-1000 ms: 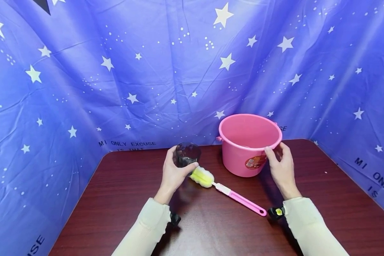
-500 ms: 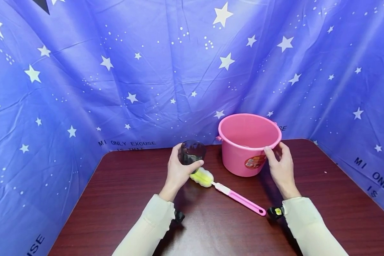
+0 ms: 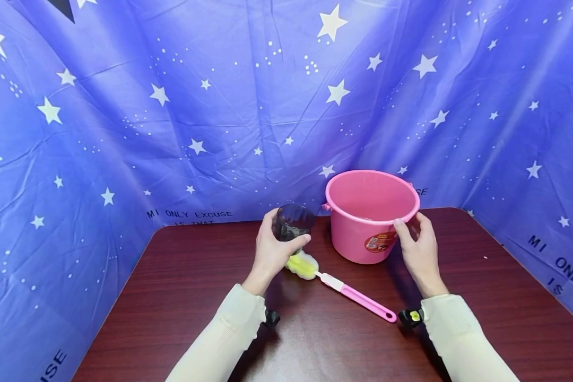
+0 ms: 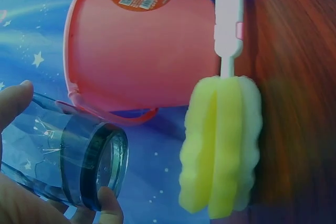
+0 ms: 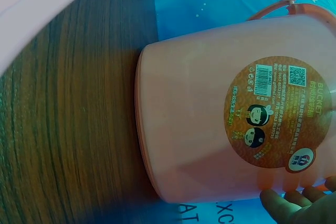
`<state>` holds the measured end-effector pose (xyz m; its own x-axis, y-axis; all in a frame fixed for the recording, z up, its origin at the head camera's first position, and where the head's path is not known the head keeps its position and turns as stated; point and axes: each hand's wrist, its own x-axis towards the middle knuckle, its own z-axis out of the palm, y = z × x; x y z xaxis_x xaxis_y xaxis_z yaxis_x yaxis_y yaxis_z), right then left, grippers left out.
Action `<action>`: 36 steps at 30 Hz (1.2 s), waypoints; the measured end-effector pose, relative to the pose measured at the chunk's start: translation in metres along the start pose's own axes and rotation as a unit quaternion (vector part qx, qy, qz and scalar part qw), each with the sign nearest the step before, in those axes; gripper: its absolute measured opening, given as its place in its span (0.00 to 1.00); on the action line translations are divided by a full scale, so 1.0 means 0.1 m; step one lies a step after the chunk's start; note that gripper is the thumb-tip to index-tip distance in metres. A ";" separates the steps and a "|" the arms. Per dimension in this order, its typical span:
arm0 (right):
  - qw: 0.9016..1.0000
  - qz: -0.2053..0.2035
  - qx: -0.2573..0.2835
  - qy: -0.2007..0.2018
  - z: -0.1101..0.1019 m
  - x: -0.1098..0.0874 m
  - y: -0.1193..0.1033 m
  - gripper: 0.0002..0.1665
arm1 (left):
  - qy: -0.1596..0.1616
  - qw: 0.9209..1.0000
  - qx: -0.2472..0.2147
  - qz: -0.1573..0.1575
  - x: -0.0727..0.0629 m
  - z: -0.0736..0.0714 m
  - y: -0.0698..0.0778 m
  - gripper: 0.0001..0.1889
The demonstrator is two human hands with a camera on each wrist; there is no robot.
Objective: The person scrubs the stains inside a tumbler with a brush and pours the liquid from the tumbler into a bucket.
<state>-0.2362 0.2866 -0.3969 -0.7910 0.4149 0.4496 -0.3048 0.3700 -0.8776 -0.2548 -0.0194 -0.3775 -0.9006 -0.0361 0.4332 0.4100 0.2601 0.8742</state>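
My left hand point(image 3: 271, 260) grips a dark see-through drinking glass point(image 3: 294, 223) round its side, held up over the table. In the left wrist view the glass point(image 4: 68, 150) lies sideways across the picture, its thick base facing the bucket side. A pink bucket point(image 3: 350, 236) stands upright at the back right, with a round label on its front. My right hand point(image 3: 421, 254) holds the bucket's right side near the rim, thumb at the front. Between the hands lies a bottle brush point(image 3: 303, 265) with a yellow and white sponge head and pink handle, the glass overlapping its tip.
Dark red-brown wood makes up the tabletop point(image 3: 181, 318). Behind it and along both sides hangs a blue curtain point(image 3: 248, 132) with white stars. The brush's pink handle point(image 3: 367, 303) points toward the right wrist's black camera strap point(image 3: 410, 317).
My left hand has carried the glass to the right and a little upward, nearer the bucket. The right hand, the bucket and the brush have stayed where they were.
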 end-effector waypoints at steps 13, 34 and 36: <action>1.000 0.002 0.004 -0.001 0.01 0.00 0.01 0.33 | -0.004 1.000 0.019 0.006 0.06 0.06 0.07 0.42; 1.000 0.002 -0.001 0.003 0.01 0.02 0.04 0.32 | -0.001 0.998 0.055 0.009 0.19 0.20 0.25 0.41; 1.000 0.001 0.000 0.003 0.01 0.02 0.03 0.32 | -0.003 0.998 0.055 0.009 0.20 0.21 0.27 0.41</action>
<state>-0.2394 0.2883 -0.3991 -0.7891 0.4202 0.4480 -0.3025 0.3689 -0.8788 -0.2651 0.0068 -0.3499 -0.8940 -0.0235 0.4475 0.4090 0.3653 0.8362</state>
